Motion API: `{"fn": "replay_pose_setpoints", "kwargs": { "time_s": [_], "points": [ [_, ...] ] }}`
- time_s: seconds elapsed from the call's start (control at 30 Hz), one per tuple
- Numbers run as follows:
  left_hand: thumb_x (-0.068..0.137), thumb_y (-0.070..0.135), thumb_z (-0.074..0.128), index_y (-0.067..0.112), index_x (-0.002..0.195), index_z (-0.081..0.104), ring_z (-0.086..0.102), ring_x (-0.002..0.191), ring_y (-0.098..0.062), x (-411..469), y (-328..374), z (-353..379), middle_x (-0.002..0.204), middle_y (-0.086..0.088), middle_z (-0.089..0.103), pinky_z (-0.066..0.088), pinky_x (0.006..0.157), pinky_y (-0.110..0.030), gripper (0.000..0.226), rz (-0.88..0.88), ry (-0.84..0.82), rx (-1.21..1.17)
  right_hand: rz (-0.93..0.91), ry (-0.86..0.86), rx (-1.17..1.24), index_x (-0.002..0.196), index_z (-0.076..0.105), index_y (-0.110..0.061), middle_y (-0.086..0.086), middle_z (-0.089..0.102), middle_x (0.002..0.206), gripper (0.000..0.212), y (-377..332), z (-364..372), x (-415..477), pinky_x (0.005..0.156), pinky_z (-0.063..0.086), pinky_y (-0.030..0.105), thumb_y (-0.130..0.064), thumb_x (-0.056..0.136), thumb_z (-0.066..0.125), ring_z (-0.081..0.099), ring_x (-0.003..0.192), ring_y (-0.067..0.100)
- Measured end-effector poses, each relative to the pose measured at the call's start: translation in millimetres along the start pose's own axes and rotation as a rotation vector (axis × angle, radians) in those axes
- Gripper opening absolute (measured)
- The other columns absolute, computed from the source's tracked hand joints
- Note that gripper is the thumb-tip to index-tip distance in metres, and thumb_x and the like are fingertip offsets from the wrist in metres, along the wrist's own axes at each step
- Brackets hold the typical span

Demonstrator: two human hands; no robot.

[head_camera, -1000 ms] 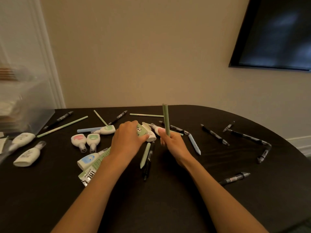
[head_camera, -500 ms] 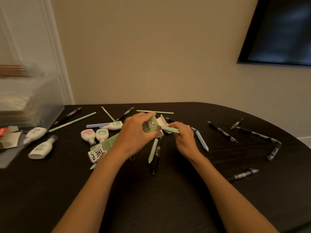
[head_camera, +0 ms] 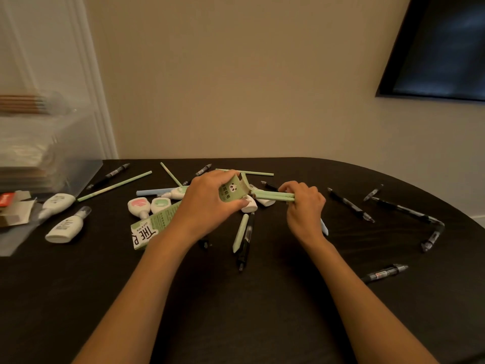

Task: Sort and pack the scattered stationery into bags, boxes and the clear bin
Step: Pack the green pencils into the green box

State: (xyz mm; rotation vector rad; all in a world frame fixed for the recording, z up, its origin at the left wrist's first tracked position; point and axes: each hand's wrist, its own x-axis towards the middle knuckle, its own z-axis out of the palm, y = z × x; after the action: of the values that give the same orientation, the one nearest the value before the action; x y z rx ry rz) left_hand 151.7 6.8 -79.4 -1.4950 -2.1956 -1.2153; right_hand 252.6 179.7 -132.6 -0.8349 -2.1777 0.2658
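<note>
Lying nearest: a black pen (head_camera: pixel 384 273) well right of and nearer than the green box (head_camera: pixel 232 191), alone on the dark table (head_camera: pixel 236 311).
Below the box: a pale green pencil (head_camera: pixel 240 232) and a second black pen (head_camera: pixel 245 241) lie side by side, just nearer than the green box.
Left hand: the left hand (head_camera: pixel 210 203) is wrapped around the green box, which has a panda print and its flap open toward the right.
Right hand: the right hand (head_camera: pixel 301 203) is pinched on a bundle of green pencils (head_camera: pixel 274 197), whose far ends sit at the mouth of the green box.
Left of the box: a flat green carton (head_camera: pixel 152 227) partly under the left wrist; correction tapes (head_camera: pixel 149 206) beside it; two white bottles (head_camera: pixel 64 222) farther left.
Right of the box: black pens (head_camera: pixel 350 204) scattered well apart.
Beyond the box: thin green pencils (head_camera: pixel 115 185) and more pens (head_camera: pixel 110 176) toward the table's back edge.
Far left: the clear bin (head_camera: pixel 47 153), blurred, its contents unclear.
</note>
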Motion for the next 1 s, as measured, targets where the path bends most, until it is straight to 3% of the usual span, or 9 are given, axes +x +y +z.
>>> {"fn": "replay_pose_setpoints", "kwargs": {
  "time_s": [0.23, 0.4, 0.57, 0.67, 0.8, 0.93, 1.0],
  "points": [
    [0.079, 0.03, 0.07, 0.015, 0.132, 0.048, 0.046, 0.115, -0.018, 1, -6, 3, 0.123, -0.003, 0.056, 0.035, 0.096, -0.031, 0.06, -0.085, -0.008, 0.189, -0.046, 0.071, -0.032, 0.1, 0.061, -0.016, 0.002, 0.055, 0.087, 0.03, -2, -4, -4, 0.075, 0.019, 0.024, 0.006, 0.087, 0.044, 0.034, 0.082, 0.012],
    [0.079, 0.035, 0.069, 0.02, 0.13, 0.05, 0.048, 0.108, -0.014, -1, -1, 8, 0.116, 0.002, 0.058, 0.032, 0.088, -0.024, 0.056, 0.016, -0.145, 0.191, -0.075, 0.003, -0.147, 0.106, 0.058, -0.018, 0.003, 0.055, 0.092, 0.032, -3, -1, -4, 0.074, 0.018, 0.026, 0.003, 0.088, 0.043, 0.032, 0.083, 0.012],
    [0.075, 0.035, 0.071, 0.013, 0.131, 0.05, 0.049, 0.115, -0.016, -1, 3, 4, 0.123, -0.003, 0.058, 0.031, 0.089, -0.02, 0.063, -0.016, -0.057, 0.13, 0.016, -0.166, -0.212, 0.119, 0.053, -0.023, 0.003, 0.056, 0.105, 0.037, 2, -1, -2, 0.085, 0.024, 0.03, 0.0, 0.09, 0.046, 0.04, 0.097, 0.018],
    [0.076, 0.036, 0.07, 0.017, 0.131, 0.05, 0.05, 0.11, -0.015, -1, 5, 5, 0.116, 0.0, 0.059, 0.034, 0.084, -0.022, 0.061, -0.01, -0.168, 0.156, 0.027, -0.15, -0.207, 0.123, 0.052, -0.024, 0.003, 0.056, 0.107, 0.04, 3, -1, -1, 0.084, 0.021, 0.029, 0.0, 0.091, 0.045, 0.041, 0.1, 0.019],
    [0.077, 0.039, 0.069, 0.02, 0.137, 0.042, 0.044, 0.121, -0.021, 0, 7, 10, 0.135, -0.006, 0.049, 0.04, 0.096, -0.034, 0.068, -0.096, -0.353, 0.243, 0.021, -0.114, -0.246, 0.133, 0.044, -0.026, 0.004, 0.055, 0.109, 0.048, 3, -3, -2, 0.09, 0.023, 0.033, -0.003, 0.092, 0.044, 0.041, 0.103, 0.021],
    [0.078, 0.039, 0.069, 0.018, 0.123, 0.056, 0.044, 0.09, -0.009, 1, 6, 6, 0.11, 0.0, 0.06, 0.035, 0.072, -0.025, 0.052, -0.148, -0.232, 0.215, 0.015, -0.141, -0.286, 0.138, 0.039, -0.026, 0.005, 0.054, 0.114, 0.052, 2, -3, -4, 0.094, 0.023, 0.035, -0.004, 0.091, 0.045, 0.04, 0.106, 0.022],
    [0.077, 0.038, 0.07, 0.017, 0.12, 0.058, 0.046, 0.085, -0.009, 1, 6, 5, 0.098, 0.002, 0.061, 0.033, 0.067, -0.022, 0.049, -0.173, -0.191, 0.191, -0.014, -0.145, -0.308, 0.139, 0.037, -0.025, 0.005, 0.053, 0.116, 0.054, 1, -2, -5, 0.095, 0.023, 0.036, -0.004, 0.09, 0.046, 0.04, 0.109, 0.022]
  ]
}}
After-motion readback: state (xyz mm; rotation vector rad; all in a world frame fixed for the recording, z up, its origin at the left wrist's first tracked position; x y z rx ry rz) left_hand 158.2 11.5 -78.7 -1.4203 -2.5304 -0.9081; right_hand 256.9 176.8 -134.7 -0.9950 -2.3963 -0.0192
